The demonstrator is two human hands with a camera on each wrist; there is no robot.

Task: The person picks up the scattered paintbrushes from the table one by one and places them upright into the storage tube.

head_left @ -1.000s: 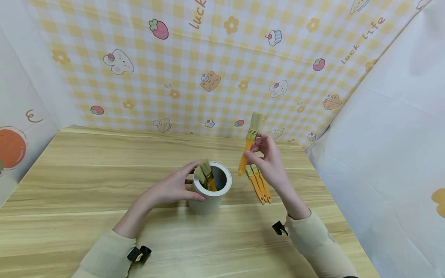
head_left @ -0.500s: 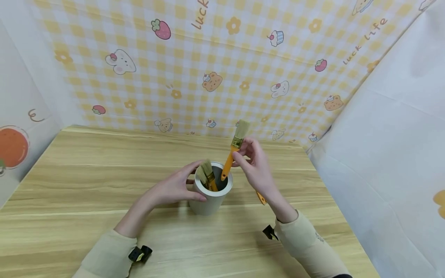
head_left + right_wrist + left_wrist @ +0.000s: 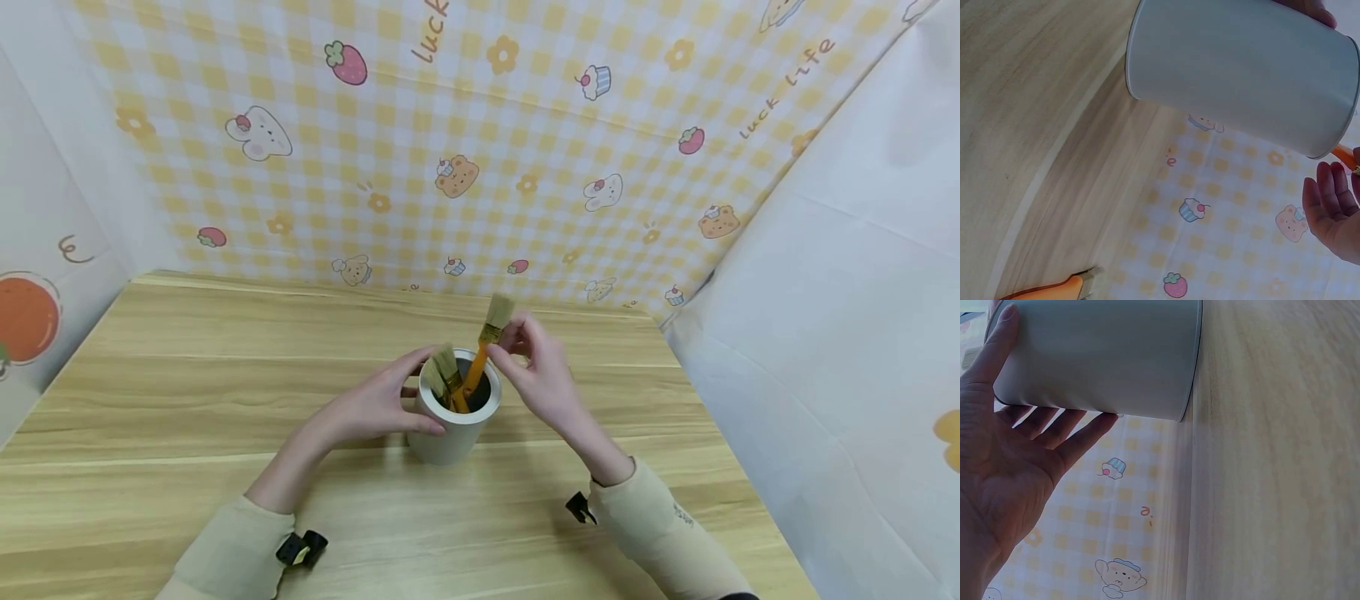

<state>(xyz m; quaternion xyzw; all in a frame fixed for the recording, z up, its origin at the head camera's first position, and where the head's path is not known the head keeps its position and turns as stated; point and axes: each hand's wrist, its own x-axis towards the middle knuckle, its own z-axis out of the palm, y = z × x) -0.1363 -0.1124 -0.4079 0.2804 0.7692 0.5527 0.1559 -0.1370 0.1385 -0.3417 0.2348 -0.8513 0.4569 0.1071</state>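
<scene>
A grey-white can (image 3: 442, 448) stands upright on the wooden table. My left hand (image 3: 371, 407) holds it from the left, thumb on the near side and fingers round the far side. Inside, paintbrushes (image 3: 448, 363) lean to the left, bristles up. Over the right part of the opening, my right hand (image 3: 542, 377) pinches another paintbrush (image 3: 493, 327) with an orange handle and pale bristles. Its bristles point up and its handle end dips inside the rim. The right wrist view shows the right hand (image 3: 1335, 212) beside the can's mouth.
An orange-handled paintbrush (image 3: 1054, 290) lies on the table in the right wrist view; my right hand and forearm cover that spot in the head view. A yellow checked cloth (image 3: 375, 167) hangs behind the table (image 3: 225, 350). White sheeting (image 3: 840, 317) borders the right side.
My right hand has carried its paintbrush left from above the brushes on the table, then lowered the handle into the can's opening. The left hand and the can have stayed in place.
</scene>
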